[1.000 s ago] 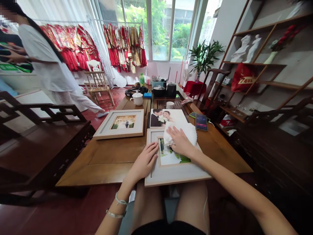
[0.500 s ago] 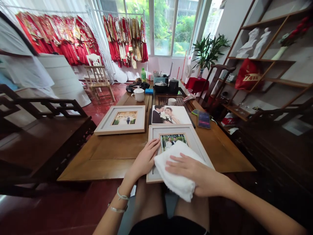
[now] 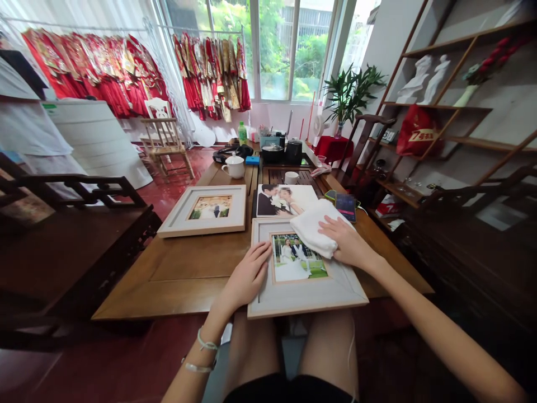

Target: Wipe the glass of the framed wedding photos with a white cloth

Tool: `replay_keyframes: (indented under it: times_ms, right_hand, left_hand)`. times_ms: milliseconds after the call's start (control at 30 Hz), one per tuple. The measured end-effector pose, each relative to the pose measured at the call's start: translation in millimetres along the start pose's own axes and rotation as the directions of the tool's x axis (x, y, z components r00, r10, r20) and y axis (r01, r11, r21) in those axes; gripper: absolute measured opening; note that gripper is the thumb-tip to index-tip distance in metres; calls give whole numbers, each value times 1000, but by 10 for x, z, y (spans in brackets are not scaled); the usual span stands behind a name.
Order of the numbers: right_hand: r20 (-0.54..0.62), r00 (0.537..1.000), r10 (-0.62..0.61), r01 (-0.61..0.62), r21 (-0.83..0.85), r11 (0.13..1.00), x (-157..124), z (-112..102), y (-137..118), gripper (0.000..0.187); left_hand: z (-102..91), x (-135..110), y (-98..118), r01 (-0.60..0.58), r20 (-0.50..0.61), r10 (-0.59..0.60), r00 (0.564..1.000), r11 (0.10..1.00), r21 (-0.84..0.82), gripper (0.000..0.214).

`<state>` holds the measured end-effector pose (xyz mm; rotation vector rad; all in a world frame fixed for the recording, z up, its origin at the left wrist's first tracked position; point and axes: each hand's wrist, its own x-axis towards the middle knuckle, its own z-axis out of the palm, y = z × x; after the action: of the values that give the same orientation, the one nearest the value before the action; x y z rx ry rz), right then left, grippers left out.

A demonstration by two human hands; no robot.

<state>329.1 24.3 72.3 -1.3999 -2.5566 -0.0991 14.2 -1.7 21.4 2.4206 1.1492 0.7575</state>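
A framed wedding photo (image 3: 310, 299) lies in front of me, its near edge sticking out past the table edge above my knees. My left hand (image 3: 248, 274) rests flat on its left side, fingers stretched toward the picture. Under my right hand (image 3: 348, 242) is a folded white towel (image 3: 314, 226), pressed on the frame's upper right corner and covering it. The right fingers are spread over the towel. A second framed photo (image 3: 201, 229) lies to the left. Behind the near frame is an unframed wedding print (image 3: 272, 204), its right part hidden by the towel.
On the wooden table (image 3: 180, 280) stand a white cup (image 3: 234, 167), a small white bowl (image 3: 291, 178), a black kettle (image 3: 293, 150) and a phone (image 3: 344, 207). Carved dark chairs (image 3: 84, 235) flank the left side. Shelves (image 3: 457, 106) line the right wall.
My right hand has moved the towel up and away across the frame to its far right corner, uncovering the photo. My left hand stays on the frame's left side.
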Motion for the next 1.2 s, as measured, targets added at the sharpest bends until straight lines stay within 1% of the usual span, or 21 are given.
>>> replay_keyframes:
  times_ms: [67,133,233,333,400,467,567,633,700,767,800,833,900,967,1033,1133,1200]
  right_hand:
    - [56,997,-56,52,66,996,-158,-87,-182,54]
    - [128,986,-111,90,159,983,-355,-206,-433,54]
    - [216,962,-167,97,303,948,-606,-367,-840,63]
    - [236,932,-274,163,403,901,-687,-389,-1143,71]
    - [223,929,-294,193,384,903,-629,-318,-1223,77]
    - [220,947,-233,166,283,945,-498,-215,-1178,81]
    - [202,977,-67,55,65,996,-223,-75,-896,79]
    - [151,988,26,-19,-52,998,-37,-19,-640,76]
    - [94,992,88,-76,-120,990,105,2,-417,72]
    - [64,991,121,-110,-154,982,161,-7,-291,64]
    - [66,990,128,-116,-163,980,147,-22,-274,59]
    - [83,989,125,-110,-166,980,104,-46,-289,55]
    - [151,984,94,-72,-146,987,-67,-129,-399,52]
    - [232,971,51,-33,-84,996,-320,-269,-580,54]
    - [288,957,5,-11,18,1000,-596,-454,-772,55]
    - [314,942,-117,52,208,977,-901,-712,-941,61]
    - [313,939,-144,58,267,962,-962,-771,-915,64]
  left_hand:
    - [2,2,9,7,8,-7,1000,1000,8,46]
    - [6,5,17,12,4,-12,1000,1000,12,46]
    - [12,9,22,6,-13,-6,1000,1000,9,46]
    - [16,10,15,-5,-12,5,1000,1000,1,46]
    - [15,10,8,-5,-5,5,1000,1000,-5,46]
    - [13,10,1,-3,2,3,1000,1000,-8,46]
    - [8,9,-8,2,15,-2,1000,1000,-1,46]
    - [6,6,-11,4,22,-4,1000,1000,3,47]
    - [6,2,-9,6,16,-6,1000,1000,0,47]
    - [7,0,-2,6,11,-6,1000,1000,-4,47]
    - [6,-1,4,7,9,-7,1000,1000,-5,46]
    - [5,-1,10,7,8,-7,1000,1000,-4,46]
    - [2,-2,24,11,4,-11,1000,1000,-5,46]
    - [1,-3,32,13,-2,-13,1000,1000,-7,46]
    - [3,-5,32,8,-10,-8,1000,1000,-8,46]
    - [10,-7,22,-7,-24,7,1000,1000,-4,46]
    - [10,-6,19,-12,-24,12,1000,1000,2,46]
